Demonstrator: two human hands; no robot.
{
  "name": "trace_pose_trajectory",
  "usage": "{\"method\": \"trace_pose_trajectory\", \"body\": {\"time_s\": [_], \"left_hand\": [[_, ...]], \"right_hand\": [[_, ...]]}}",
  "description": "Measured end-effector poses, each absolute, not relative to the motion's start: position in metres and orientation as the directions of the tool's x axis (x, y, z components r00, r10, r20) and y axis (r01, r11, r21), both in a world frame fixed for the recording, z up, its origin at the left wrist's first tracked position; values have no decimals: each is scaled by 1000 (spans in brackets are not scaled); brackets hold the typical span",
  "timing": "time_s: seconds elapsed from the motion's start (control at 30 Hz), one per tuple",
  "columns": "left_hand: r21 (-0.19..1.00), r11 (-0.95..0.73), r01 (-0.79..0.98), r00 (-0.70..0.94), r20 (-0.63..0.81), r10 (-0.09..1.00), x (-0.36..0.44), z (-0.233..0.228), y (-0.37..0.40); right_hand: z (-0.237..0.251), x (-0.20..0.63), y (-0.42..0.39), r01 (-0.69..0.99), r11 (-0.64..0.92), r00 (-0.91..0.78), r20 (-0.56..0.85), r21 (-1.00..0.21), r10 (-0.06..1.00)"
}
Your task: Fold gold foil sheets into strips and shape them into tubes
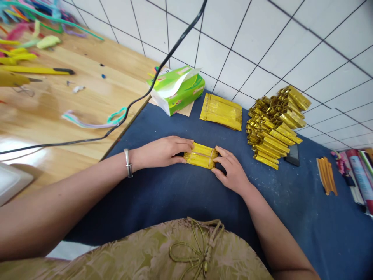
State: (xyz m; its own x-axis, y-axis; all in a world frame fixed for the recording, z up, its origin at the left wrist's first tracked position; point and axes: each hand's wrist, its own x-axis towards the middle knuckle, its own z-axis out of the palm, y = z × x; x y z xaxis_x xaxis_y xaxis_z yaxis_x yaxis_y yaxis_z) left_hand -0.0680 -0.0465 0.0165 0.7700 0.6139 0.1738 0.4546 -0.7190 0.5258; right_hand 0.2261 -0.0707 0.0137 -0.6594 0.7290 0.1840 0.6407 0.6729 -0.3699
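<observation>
- Both of our hands are meeting on the blue cloth: our left hand (163, 151) is lying flat with its fingertips pressing one end of a folded gold foil paper (201, 155), and our right hand (230, 169) is pinching the other end between thumb and fingers.
- We are keeping that gold foil paper flat on the blue cloth (163, 194), right between the two hands and touching both; a crease is running across its middle.
- We are seeing the wooden table (58, 112) stretching away beyond our left forearm, with the cloth lying beside it.
- We are finding a tall stack of folded gold pieces (275, 128) beyond our right hand, well apart from it, leaning a little at the top.
- We are noticing a green tissue pack (177, 91) beyond our left hand, with a white sheet sticking up out of it.
- We are looking at a flat pile of gold sheets (221, 112) lying beyond both hands, between the tissue pack and the stack.
- We are watching a black cable (136, 101) crossing the wooden table above our left wrist.
- We are spotting a dark phone (293, 155) just beside the foot of the stack.
- We are making out a small bundle of thin gold strips (328, 175) far off to the right of our right hand.
- We are wearing a silver bracelet (127, 163) on our left wrist.
</observation>
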Motion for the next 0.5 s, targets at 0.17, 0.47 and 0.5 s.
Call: {"method": "trace_pose_trajectory", "body": {"time_s": [0.17,0.47,0.5], "left_hand": [[558,-708,433,763,192,617,-69,12,-45],[568,-703,427,764,189,617,-70,11,-45],[571,-702,426,763,190,618,-70,12,-46]], "right_hand": [[15,225,-71,636,676,-668,172,-373,724],[14,228,-67,605,679,-681,172,-414,712],[14,228,-67,606,678,-680,173,-415,713]]}}
